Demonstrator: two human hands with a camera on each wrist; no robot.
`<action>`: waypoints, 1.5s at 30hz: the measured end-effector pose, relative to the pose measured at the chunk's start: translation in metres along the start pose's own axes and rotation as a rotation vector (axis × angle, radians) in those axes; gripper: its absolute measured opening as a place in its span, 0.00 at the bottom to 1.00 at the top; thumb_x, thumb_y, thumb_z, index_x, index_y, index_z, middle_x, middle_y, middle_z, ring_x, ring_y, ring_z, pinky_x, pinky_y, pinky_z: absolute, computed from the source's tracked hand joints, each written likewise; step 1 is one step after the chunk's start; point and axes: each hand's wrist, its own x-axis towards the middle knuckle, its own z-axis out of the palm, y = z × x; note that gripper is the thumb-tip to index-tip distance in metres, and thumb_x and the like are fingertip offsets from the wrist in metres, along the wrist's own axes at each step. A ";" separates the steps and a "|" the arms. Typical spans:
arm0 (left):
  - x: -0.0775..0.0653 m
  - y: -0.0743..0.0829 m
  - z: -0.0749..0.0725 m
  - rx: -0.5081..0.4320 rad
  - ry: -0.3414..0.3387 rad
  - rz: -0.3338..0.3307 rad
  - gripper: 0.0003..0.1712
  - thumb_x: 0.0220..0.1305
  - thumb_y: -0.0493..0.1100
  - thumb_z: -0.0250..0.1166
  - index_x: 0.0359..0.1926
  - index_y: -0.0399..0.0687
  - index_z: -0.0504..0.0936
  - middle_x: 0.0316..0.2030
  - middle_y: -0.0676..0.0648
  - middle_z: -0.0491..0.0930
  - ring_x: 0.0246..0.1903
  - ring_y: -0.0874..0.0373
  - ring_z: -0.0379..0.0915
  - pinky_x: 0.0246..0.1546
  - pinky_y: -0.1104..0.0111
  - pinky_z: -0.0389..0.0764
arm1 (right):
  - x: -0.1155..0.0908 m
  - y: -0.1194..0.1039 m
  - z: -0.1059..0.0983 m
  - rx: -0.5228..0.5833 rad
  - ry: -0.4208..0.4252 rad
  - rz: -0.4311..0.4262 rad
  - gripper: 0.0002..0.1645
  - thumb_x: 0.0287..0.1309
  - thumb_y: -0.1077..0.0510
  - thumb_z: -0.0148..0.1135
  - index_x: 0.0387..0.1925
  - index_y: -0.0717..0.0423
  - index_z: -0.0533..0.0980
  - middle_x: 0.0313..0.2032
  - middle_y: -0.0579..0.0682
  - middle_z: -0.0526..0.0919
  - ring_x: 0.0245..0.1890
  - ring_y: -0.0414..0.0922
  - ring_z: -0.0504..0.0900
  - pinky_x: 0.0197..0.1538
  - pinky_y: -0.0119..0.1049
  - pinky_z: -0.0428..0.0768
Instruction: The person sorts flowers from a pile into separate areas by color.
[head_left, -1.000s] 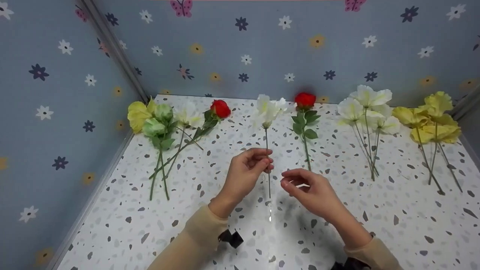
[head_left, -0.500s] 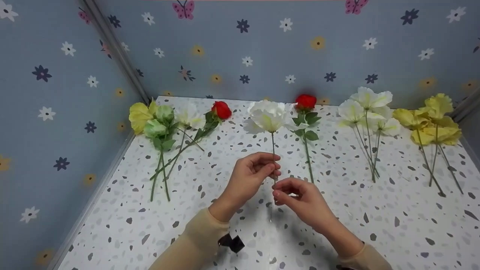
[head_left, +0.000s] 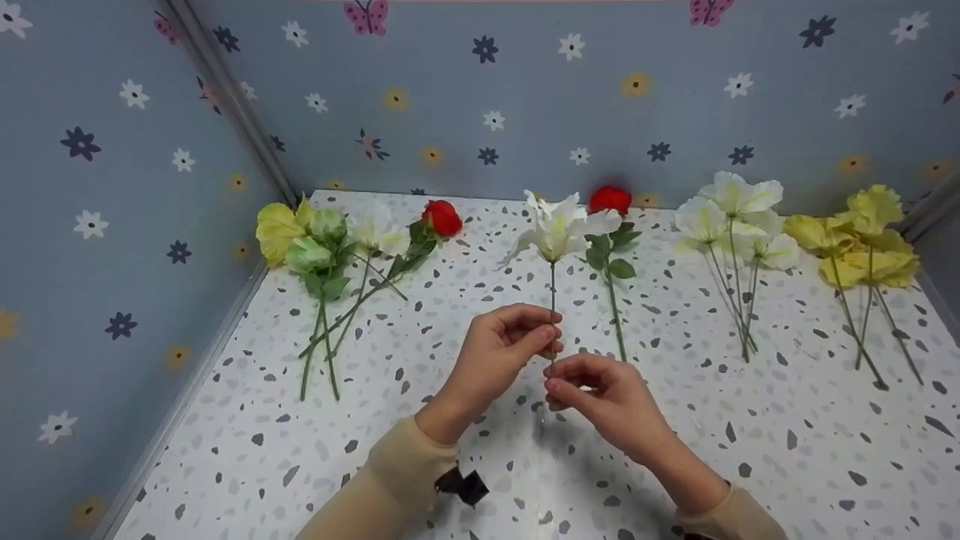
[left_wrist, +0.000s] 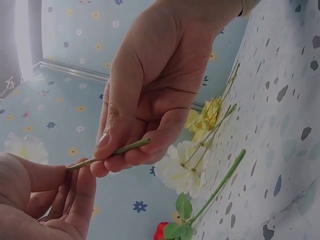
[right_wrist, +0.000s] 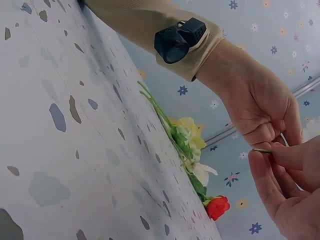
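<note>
A white artificial flower (head_left: 559, 229) with ruffled petals stands nearly upright over the middle of the table, held by its thin green stem. My left hand (head_left: 502, 349) pinches the stem between thumb and fingers about midway. Just below, my right hand (head_left: 607, 401) pinches the lower stem with thumb and fingertips. In the left wrist view the cut end of the stem (left_wrist: 132, 146) pokes out past the right hand (left_wrist: 150, 95). Behind the held bloom, partly covered by its petals, lies a red rose (head_left: 610, 200) with green leaves.
A mixed group with a yellow flower (head_left: 281, 234), green roses (head_left: 311, 255), a white flower (head_left: 381, 234) and a red rose (head_left: 442, 217) lies left on the speckled table (head_left: 420, 322). White flowers (head_left: 739, 199) and yellow flowers (head_left: 874, 214) lie right. Patterned walls (head_left: 525, 97) stand behind and left.
My right hand has come in from the right and now pinches the lower stem beside the left hand. The white flower has shifted slightly right and its bloom has turned.
</note>
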 end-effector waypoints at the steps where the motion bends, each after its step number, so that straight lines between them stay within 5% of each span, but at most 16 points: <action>1: 0.000 0.000 0.000 0.000 -0.001 0.000 0.12 0.69 0.36 0.65 0.50 0.33 0.83 0.40 0.33 0.84 0.37 0.48 0.85 0.43 0.59 0.86 | 0.000 0.000 -0.001 0.000 -0.002 0.001 0.12 0.63 0.58 0.69 0.45 0.62 0.82 0.40 0.61 0.84 0.38 0.54 0.87 0.43 0.46 0.87; 6: 0.003 -0.001 -0.005 0.028 -0.001 -0.013 0.12 0.69 0.39 0.66 0.49 0.36 0.84 0.38 0.40 0.85 0.37 0.48 0.85 0.43 0.57 0.86 | 0.002 -0.003 -0.009 -0.057 0.023 -0.019 0.10 0.63 0.58 0.70 0.44 0.58 0.83 0.39 0.59 0.86 0.36 0.52 0.87 0.43 0.44 0.87; 11: 0.010 0.000 -0.022 0.117 0.059 -0.044 0.10 0.68 0.41 0.68 0.46 0.40 0.86 0.38 0.39 0.84 0.35 0.47 0.84 0.41 0.58 0.86 | 0.006 -0.012 -0.035 -0.196 0.138 -0.092 0.09 0.62 0.59 0.70 0.44 0.56 0.84 0.38 0.54 0.87 0.35 0.49 0.87 0.41 0.39 0.87; 18: 0.017 0.007 -0.064 0.285 0.200 -0.067 0.07 0.68 0.39 0.68 0.45 0.43 0.87 0.37 0.40 0.85 0.35 0.46 0.84 0.40 0.60 0.86 | 0.009 -0.020 -0.099 -0.435 0.385 -0.132 0.11 0.65 0.54 0.68 0.45 0.55 0.84 0.36 0.51 0.88 0.33 0.43 0.86 0.39 0.31 0.86; 25: 0.016 0.024 -0.117 0.461 0.298 -0.137 0.10 0.68 0.41 0.67 0.47 0.42 0.86 0.38 0.42 0.84 0.35 0.49 0.83 0.40 0.63 0.85 | 0.007 -0.001 -0.165 -0.645 0.588 0.010 0.18 0.67 0.49 0.65 0.50 0.56 0.83 0.39 0.55 0.88 0.31 0.31 0.85 0.32 0.22 0.81; 30: 0.004 0.031 -0.165 0.703 0.390 -0.181 0.13 0.70 0.46 0.65 0.49 0.44 0.86 0.39 0.44 0.84 0.37 0.51 0.81 0.36 0.65 0.82 | 0.004 0.016 -0.194 -0.739 0.611 0.140 0.21 0.70 0.46 0.62 0.52 0.57 0.82 0.40 0.57 0.87 0.29 0.27 0.81 0.27 0.22 0.78; 35: -0.006 0.026 -0.206 0.933 0.520 -0.242 0.17 0.72 0.49 0.61 0.51 0.41 0.84 0.43 0.42 0.84 0.43 0.47 0.79 0.44 0.56 0.79 | 0.003 0.030 -0.208 -0.781 0.601 0.231 0.23 0.71 0.46 0.59 0.56 0.59 0.81 0.44 0.59 0.86 0.30 0.32 0.78 0.27 0.23 0.77; 40: -0.014 0.017 -0.229 1.062 0.571 -0.306 0.21 0.72 0.47 0.58 0.55 0.34 0.81 0.46 0.36 0.83 0.47 0.38 0.78 0.51 0.46 0.76 | 0.001 0.039 -0.214 -0.809 0.571 0.281 0.23 0.72 0.50 0.57 0.57 0.62 0.80 0.46 0.61 0.85 0.38 0.48 0.82 0.29 0.27 0.77; 45: -0.016 0.002 -0.238 1.121 0.549 -0.350 0.21 0.71 0.42 0.57 0.56 0.30 0.80 0.46 0.32 0.83 0.48 0.34 0.77 0.52 0.44 0.75 | 0.000 0.047 -0.219 -0.845 0.550 0.283 0.22 0.71 0.52 0.58 0.56 0.65 0.80 0.46 0.64 0.85 0.42 0.57 0.82 0.32 0.31 0.76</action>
